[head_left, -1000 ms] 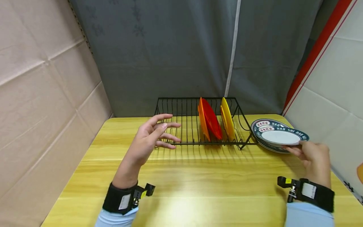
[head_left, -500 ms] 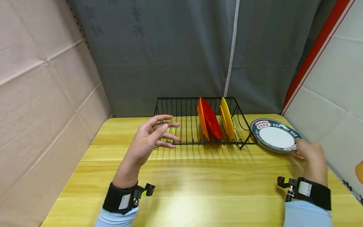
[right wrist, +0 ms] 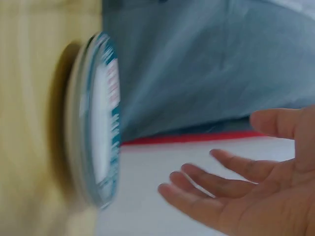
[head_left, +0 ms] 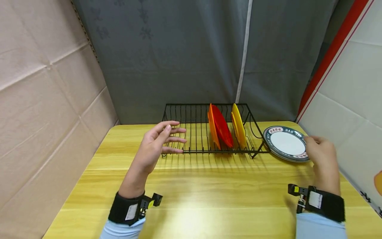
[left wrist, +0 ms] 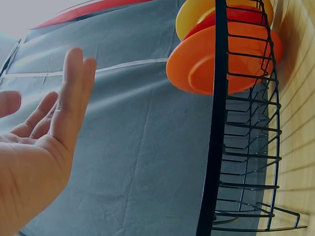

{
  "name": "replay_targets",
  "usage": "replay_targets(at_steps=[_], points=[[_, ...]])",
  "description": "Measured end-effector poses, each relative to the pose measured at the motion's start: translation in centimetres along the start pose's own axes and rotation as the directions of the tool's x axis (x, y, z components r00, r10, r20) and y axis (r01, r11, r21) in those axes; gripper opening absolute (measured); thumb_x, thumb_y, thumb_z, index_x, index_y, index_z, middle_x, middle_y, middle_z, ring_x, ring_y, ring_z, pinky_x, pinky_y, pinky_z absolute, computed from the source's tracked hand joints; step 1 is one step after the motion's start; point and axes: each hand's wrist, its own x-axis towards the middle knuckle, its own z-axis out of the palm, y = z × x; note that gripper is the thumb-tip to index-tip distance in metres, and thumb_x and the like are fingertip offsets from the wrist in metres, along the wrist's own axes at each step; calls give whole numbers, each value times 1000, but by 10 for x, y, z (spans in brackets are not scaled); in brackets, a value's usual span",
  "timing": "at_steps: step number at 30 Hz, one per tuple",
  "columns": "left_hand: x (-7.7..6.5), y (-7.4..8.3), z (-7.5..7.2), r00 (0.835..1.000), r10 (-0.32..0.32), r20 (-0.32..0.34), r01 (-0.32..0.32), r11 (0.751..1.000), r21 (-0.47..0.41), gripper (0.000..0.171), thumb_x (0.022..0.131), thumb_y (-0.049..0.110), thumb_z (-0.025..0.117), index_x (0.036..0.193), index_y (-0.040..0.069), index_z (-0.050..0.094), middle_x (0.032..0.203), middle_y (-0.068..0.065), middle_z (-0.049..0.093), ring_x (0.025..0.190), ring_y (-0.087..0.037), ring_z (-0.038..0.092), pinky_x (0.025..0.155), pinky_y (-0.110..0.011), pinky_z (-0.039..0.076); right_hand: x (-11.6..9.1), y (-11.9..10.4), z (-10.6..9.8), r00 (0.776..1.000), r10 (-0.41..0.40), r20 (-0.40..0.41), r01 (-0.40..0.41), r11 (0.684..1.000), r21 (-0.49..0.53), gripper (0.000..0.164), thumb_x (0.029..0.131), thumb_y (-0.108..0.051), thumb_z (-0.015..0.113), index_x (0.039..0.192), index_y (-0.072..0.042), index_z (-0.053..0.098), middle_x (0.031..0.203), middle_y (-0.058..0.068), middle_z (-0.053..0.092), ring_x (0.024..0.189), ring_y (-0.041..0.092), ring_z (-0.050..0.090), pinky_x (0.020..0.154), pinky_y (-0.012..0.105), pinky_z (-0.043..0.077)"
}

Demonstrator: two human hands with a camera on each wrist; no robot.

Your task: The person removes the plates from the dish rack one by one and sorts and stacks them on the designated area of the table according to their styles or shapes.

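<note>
A stack of white plates with dark green patterned rims [head_left: 287,142] lies flat on the table at the right. My right hand [head_left: 322,154] hovers by the stack's right side; in the right wrist view its fingers [right wrist: 236,172] are spread, holding nothing, apart from the plates [right wrist: 98,128]. At the front left of a black wire dish rack [head_left: 194,152], my left hand [head_left: 152,146] is raised with fingers extended and nothing in it. An orange plate [head_left: 213,127], a red plate [head_left: 222,127] and a yellow plate [head_left: 239,126] stand on edge in the rack's right half.
Light wooden table [head_left: 191,192] lies under everything. A grey curtain [head_left: 179,66] hangs behind the rack. Pale panels rise on the left [head_left: 53,99] and right [head_left: 355,99] sides, the right one close to the plate stack.
The top patterned plate, held tilted by my right hand a second ago, came down onto the stack. My right hand then let go and lifted off. My left hand stayed nearly still.
</note>
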Motion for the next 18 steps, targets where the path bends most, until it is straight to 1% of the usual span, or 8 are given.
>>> replay_targets(at_steps=[4,8,10,11,13,15,17,18], points=[[1,-2,-2,999,26,-31,-26,1000,-13,44,117,32,40,146,2,54,142,-26,64,111,-19,76,86,-43,68,-29,-34,18,990,-115,-86,119,992,32,75,111,-54,27,170,-9,21,177,23,19,160,50,23,126,71,32],[0,-2,-3,997,49,-59,-49,999,-4,43,117,29,42,146,0,54,144,-27,61,121,-21,71,97,-40,65,-61,-63,36,968,-239,-80,246,964,97,69,111,-56,34,169,-19,32,176,15,28,160,43,30,127,64,35],[0,-2,-4,996,52,-70,-51,999,17,42,116,27,43,147,0,53,147,-27,60,127,-23,68,103,-40,63,-75,-72,44,945,-326,-38,327,924,201,65,111,-54,41,166,-19,38,171,12,36,157,36,37,130,54,36],[0,-1,-3,996,52,-75,-51,998,24,41,116,26,44,147,1,53,148,-26,60,130,-25,67,104,-41,62,-81,-75,47,928,-373,-13,362,891,273,63,111,-51,45,165,-18,40,168,11,41,155,31,40,129,48,37],[0,0,-2,995,54,-78,-51,998,40,40,116,25,44,147,1,53,150,-26,58,134,-29,64,108,-43,61,-90,-79,52,882,-470,37,413,809,418,59,110,-45,52,161,-15,46,158,5,50,149,23,47,126,39,37],[-1,1,-1,995,57,-79,-54,998,44,40,116,24,45,148,1,52,151,-25,58,137,-34,61,110,-46,59,-97,-81,57,834,-545,83,422,729,539,58,109,-40,56,158,-10,48,149,-3,54,143,17,48,125,33,37],[-2,3,0,994,65,-85,-62,997,39,40,116,23,45,148,2,52,151,-24,57,139,-38,59,111,-48,58,-102,-82,62,805,-581,118,423,702,573,59,110,-40,57,157,-7,48,146,-8,55,140,15,50,125,33,36],[-3,4,0,994,68,-90,-65,997,43,40,116,23,45,148,2,52,151,-25,57,139,-38,59,111,-48,58,-104,-84,65,800,-585,135,423,708,565,60,110,-41,56,158,-7,47,148,-6,53,141,16,49,126,35,35]])
